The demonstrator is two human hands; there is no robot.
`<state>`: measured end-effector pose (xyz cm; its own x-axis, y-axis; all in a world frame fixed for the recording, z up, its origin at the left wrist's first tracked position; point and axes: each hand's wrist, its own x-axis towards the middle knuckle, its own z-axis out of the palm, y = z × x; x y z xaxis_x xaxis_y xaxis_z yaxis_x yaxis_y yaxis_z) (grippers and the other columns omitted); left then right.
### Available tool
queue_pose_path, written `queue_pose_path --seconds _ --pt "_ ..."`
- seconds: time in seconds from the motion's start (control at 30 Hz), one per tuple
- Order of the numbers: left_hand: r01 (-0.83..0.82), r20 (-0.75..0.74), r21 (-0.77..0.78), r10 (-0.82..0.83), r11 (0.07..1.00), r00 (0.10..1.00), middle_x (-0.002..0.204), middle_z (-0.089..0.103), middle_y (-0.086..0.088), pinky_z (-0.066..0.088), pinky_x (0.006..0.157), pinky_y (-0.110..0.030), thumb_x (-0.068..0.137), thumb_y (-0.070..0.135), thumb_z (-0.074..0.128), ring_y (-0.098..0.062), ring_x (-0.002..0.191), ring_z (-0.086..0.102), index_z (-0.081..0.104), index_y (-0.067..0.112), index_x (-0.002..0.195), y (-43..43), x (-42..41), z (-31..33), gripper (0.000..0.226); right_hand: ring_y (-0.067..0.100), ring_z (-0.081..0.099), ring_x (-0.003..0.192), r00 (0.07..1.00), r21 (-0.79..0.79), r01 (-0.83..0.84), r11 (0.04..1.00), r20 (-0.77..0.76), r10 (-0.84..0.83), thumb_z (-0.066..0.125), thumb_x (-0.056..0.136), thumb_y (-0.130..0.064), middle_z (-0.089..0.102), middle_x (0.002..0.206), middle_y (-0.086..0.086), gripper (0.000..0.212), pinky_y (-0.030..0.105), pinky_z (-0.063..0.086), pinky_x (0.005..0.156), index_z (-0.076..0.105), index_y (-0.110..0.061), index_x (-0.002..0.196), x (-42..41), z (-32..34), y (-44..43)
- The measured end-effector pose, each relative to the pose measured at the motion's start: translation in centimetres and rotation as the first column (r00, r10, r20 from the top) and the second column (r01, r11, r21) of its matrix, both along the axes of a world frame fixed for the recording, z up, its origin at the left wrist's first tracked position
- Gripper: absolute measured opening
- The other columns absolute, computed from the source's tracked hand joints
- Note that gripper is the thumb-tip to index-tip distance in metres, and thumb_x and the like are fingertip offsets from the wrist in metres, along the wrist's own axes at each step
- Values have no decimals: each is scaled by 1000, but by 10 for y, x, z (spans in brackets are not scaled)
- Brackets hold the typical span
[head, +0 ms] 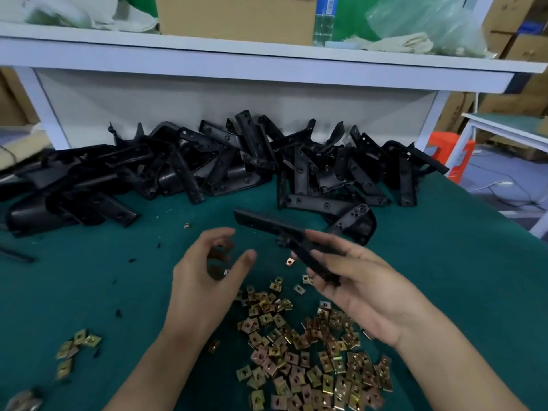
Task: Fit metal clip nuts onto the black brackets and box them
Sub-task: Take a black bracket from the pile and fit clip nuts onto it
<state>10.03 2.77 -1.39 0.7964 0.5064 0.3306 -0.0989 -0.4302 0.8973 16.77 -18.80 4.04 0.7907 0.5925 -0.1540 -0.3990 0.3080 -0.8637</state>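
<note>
The right hand [355, 283] pinches a black bracket [267, 226] between its thumb on top and its fingers beneath, and the bracket's long end juts up and to the left over the counter [89, 277]. The left hand [201, 280] is curved like a C, thumb towards the fingertips. Blurred brown bits sit within the curve, but I cannot tell whether it grips them.

Below and between the wrists, a loose heap of nuts [311, 366] lies on the green mat. A smaller cluster [77, 345] sits well apart at the near left, and a few strays and black crumbs lie around.

Further back, a bracket pile [207, 167] runs across the counter against a white back panel. Above it a white shelf [267, 60] carries a cardboard box [234, 16], a bottle [324, 19], a clear bag [421, 22] and pale cloth [400, 44].

Off to the right are an orange stool [453, 155], another green-topped table [504, 123] and stacked cartons [519, 25].
</note>
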Motion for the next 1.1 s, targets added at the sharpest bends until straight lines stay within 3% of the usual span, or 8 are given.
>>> queue_pose_path --seconds 0.13,0.3,0.43,0.5,0.57,0.7,0.9,1.1 --pt "210 55 -103 -205 972 977 121 65 27 55 86 -21 70 70 77 1 111 65 48 45 136 -6 -4 3 76 15 70 72 964 207 -86 974 -231 134 61 81 -5 71 108 26 29 22 59 64 77 3 104 -8 -1 9" --pt "476 227 -520 -423 709 877 113 75 -6 58 89 -33 65 58 89 -23 106 71 76 26 106 -23 -6 9 54 19 73 76 912 268 -209 940 -295 287 74 74 -4 70 103 27 35 24 61 66 75 7 107 -22 -2 14" --pt "504 332 -725 -404 469 852 95 71 -10 60 75 -34 76 26 86 -22 90 71 68 15 87 -21 -6 16 24 21 72 80 978 -160 -206 966 -16 206 68 93 -13 72 101 12 24 26 61 66 67 -9 117 -29 -6 19" --pt "441 362 -820 -266 365 893 94 68 -7 60 69 -31 82 17 75 -17 87 71 59 17 91 -13 -5 18 18 10 69 78 888 -519 134 844 441 130 70 93 -28 71 98 -1 12 26 57 68 68 -22 104 -19 -6 9" --pt "349 313 -872 -158 344 937 96 72 -3 59 65 -25 86 19 68 -13 86 73 63 13 96 -4 -1 18 14 1 62 85 646 -691 301 657 655 392 74 87 -45 66 98 -14 19 22 49 75 68 -37 103 -6 -3 -8" --pt "290 274 -910 -93 296 957 113 76 -3 58 74 -20 82 32 69 -10 99 73 67 8 111 1 4 14 38 -10 46 103 495 -938 124 324 341 799 80 67 -68 49 112 -30 54 19 41 84 59 -54 115 1 -8 -23" --pt "297 267 -917 -143 267 953 115 75 -2 58 86 -25 76 18 74 -11 102 73 56 10 130 2 5 10 58 -2 52 90 481 -889 208 408 456 749 83 78 -46 60 100 -16 29 18 42 70 68 -45 103 1 -11 -20" --pt "314 239 -894 -252 319 938 107 77 -3 58 69 -21 75 13 75 -12 94 75 76 18 101 1 5 9 26 3 54 86 476 -882 189 432 467 745 79 82 -44 59 95 -15 24 19 43 68 64 -47 101 0 -11 -24"
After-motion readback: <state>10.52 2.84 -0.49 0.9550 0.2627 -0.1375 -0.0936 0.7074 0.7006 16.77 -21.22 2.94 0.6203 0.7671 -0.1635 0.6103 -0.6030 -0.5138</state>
